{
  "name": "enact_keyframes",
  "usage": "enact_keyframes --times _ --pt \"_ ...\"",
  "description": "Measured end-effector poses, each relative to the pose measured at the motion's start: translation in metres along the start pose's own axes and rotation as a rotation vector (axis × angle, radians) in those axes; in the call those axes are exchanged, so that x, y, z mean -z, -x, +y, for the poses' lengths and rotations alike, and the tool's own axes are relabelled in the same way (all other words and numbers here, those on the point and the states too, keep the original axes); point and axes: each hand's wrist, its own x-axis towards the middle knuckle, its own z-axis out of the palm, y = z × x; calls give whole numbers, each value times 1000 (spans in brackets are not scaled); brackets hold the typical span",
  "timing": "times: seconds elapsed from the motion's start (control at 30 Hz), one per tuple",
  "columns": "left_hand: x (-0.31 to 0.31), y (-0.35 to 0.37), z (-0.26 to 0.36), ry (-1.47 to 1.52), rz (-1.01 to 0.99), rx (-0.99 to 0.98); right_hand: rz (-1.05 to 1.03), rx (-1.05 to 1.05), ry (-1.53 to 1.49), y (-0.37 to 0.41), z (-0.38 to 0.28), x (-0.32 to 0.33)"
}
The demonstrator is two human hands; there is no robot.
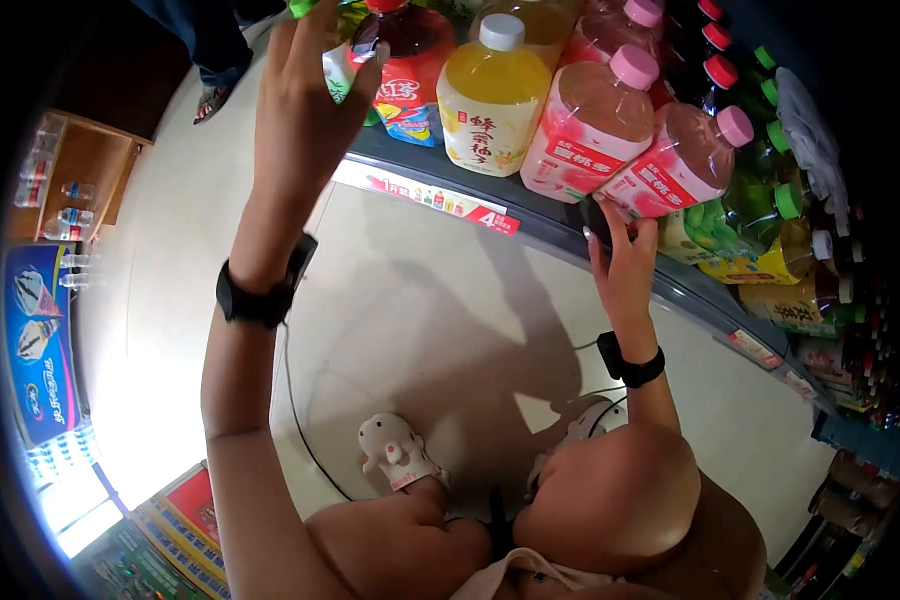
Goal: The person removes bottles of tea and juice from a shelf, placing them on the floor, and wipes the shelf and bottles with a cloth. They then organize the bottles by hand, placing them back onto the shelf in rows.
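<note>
My left hand (pixel 305 100) is raised over the front of the drinks shelf, thumb spread away from the fingers. It overlaps a green-labelled bottle (pixel 337 75) and reaches beside a red-capped bottle of dark tea (pixel 410 75); the upper frame edge cuts off some fingertips. Lower on the right, my right hand (pixel 625 250) has its fingers apart, with fingertips at the shelf lip by the bases of two pink peach drink bottles (pixel 590 130) (pixel 675 160). Between the hands stands a yellow honey pomelo drink bottle (pixel 495 100) with a white cap.
A price strip (pixel 425 200) runs along the shelf edge (pixel 540 210). More bottles (pixel 760 220) crowd the right side. A person's sandalled foot (pixel 210 103) is at upper left. Water bottles (pixel 70 222) sit on a wooden shelf, above a blue ice-cream sign (pixel 40 340). A cable (pixel 295 410) hangs near my knees.
</note>
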Motion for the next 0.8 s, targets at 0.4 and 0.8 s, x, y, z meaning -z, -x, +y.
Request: enact_keyframes --times 0.4,0.8 --pt "-68 -38 -24 561 -106 403 104 82 195 22 8 -17" --pt "-23 -19 1 812 -199 476 38 48 21 41 -4 -1"
